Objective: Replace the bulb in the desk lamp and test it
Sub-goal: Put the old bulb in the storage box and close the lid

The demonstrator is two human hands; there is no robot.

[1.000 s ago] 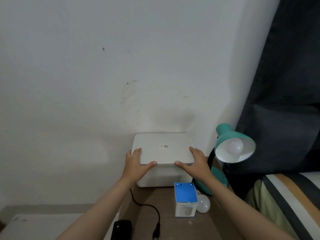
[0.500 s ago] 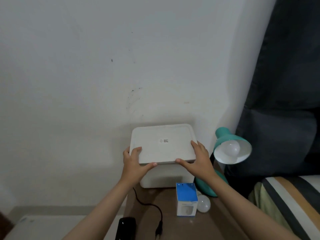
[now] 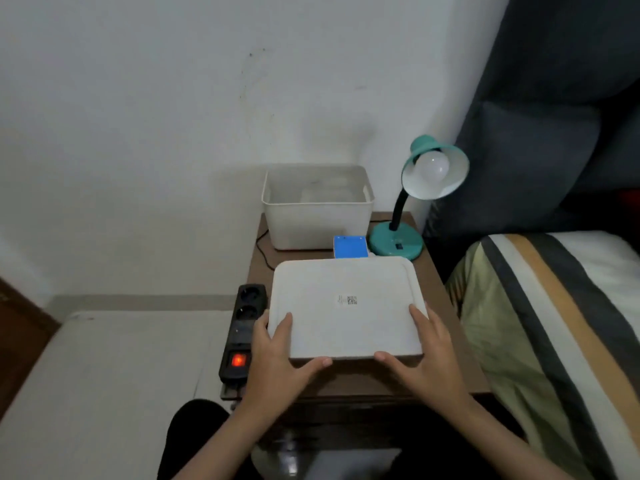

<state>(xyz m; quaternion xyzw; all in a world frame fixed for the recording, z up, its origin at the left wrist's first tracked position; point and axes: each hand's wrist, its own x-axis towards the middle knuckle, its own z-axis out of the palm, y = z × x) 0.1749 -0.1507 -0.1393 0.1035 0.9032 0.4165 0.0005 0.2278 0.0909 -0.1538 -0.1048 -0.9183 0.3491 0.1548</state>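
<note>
A teal desk lamp [image 3: 396,242] stands at the back right of the brown nightstand [image 3: 349,379], with a white bulb [image 3: 432,167] in its shade. I hold a flat white lid [image 3: 346,317] over the nightstand's front. My left hand [image 3: 277,355] grips its left near corner and my right hand [image 3: 426,355] grips its right near corner. Behind the lid, the blue top of a bulb box [image 3: 349,247] shows. The open white storage box [image 3: 317,206] sits at the back against the wall. The loose bulb seen earlier is hidden by the lid.
A black power strip [image 3: 242,330] with a lit red switch lies along the nightstand's left edge. A black cord [image 3: 262,249] runs behind the box. A bed with a striped blanket [image 3: 554,323] is on the right, a white surface [image 3: 104,375] on the left.
Both hands lifted the lid off the storage box and brought it toward me, over the nightstand's front. The box now stands open. My view tilted downward.
</note>
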